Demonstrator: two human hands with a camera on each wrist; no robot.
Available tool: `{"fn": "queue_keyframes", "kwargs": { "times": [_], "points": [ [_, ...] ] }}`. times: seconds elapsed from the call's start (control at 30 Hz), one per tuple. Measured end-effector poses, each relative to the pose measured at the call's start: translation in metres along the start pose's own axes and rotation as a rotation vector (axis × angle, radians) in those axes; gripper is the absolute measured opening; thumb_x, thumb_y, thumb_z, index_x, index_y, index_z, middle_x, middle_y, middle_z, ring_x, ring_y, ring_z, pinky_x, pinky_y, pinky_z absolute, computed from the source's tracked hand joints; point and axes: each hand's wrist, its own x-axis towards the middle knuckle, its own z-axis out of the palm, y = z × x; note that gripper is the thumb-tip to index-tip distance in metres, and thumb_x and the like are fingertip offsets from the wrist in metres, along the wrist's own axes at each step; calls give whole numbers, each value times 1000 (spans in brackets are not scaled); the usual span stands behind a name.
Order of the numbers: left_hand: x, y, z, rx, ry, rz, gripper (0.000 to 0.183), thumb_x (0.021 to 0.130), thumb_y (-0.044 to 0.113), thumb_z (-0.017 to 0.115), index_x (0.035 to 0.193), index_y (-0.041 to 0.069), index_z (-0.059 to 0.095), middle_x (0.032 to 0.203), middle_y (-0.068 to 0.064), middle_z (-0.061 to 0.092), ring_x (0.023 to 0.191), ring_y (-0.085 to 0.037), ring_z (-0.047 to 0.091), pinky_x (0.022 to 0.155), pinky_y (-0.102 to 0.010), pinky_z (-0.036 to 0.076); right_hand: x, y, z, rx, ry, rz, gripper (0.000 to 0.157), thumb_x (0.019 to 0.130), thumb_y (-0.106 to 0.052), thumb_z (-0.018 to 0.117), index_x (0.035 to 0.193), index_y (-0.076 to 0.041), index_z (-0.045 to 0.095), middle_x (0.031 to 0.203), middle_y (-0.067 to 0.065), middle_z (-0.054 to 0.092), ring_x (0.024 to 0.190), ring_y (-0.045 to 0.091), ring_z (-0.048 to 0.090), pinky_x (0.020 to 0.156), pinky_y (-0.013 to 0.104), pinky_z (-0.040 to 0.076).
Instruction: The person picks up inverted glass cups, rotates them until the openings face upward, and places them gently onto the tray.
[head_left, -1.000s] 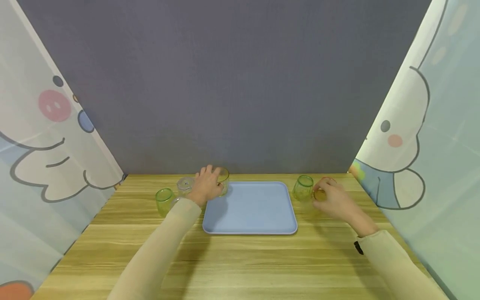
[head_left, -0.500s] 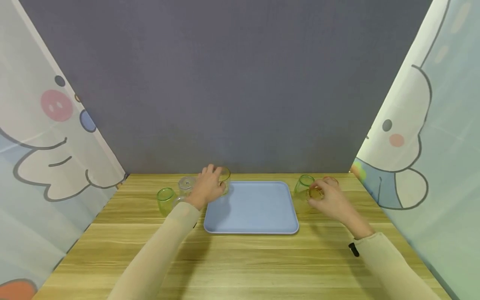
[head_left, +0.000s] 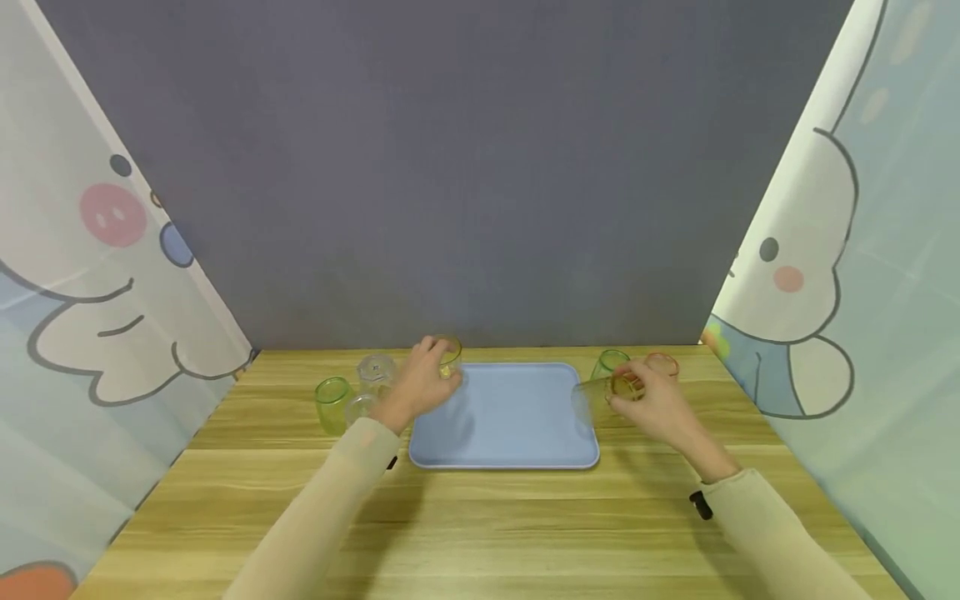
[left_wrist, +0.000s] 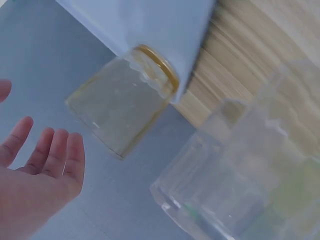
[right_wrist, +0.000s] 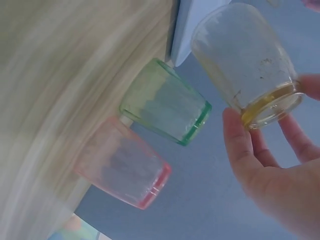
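Note:
In the head view my left hand (head_left: 422,385) hovers at a clear glass with an amber base (head_left: 450,358), by the tray's back left corner. The left wrist view shows its fingers (left_wrist: 75,155) apart from this glass (left_wrist: 120,102), near the rim. My right hand (head_left: 660,408) pinches another amber-based glass (head_left: 592,402) at its base, with fingers and thumb. That held glass (right_wrist: 245,55) lies tilted on its side in the air, its mouth pointing left over the right edge of the blue tray (head_left: 502,417).
Right of the tray stand a green glass (right_wrist: 165,102) and a pink glass (right_wrist: 125,165), both upside down. On the left are a green glass (head_left: 333,404) and two clear glasses, one (head_left: 375,371) behind the other (head_left: 362,408). A grey panel (head_left: 480,208) rises behind the table.
My right hand has raised its glass, moved left and tipped the glass onto its side, mouth toward the tray. My left hand has stayed near the other amber-based glass, shifting slightly.

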Motion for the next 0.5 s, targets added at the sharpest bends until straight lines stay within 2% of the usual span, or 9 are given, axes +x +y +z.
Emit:
{"fn": "queue_keyframes", "kwargs": {
  "times": [0.27, 0.5],
  "points": [
    [-10, 7, -1, -106, -1, -24, 51, 95, 34, 64, 136, 4, 59, 138, -11, 53, 128, -32, 51, 107, -50, 43, -1, 5, 7, 94, 41, -4, 37, 90, -12, 71, 122, 3, 63, 117, 25, 60, 104, 40, 60, 88, 55, 51],
    [-23, 11, 1, -260, 5, -56, 46, 97, 38, 62, 135, 11, 60, 133, -11, 56, 120, -33, 54, 98, -52, 46, -1, 6, 14, 167, 71, 10, 38, 89, -9, 73, 122, 6, 62, 115, 25, 59, 104, 39, 59, 91, 56, 49]
  ]
}}
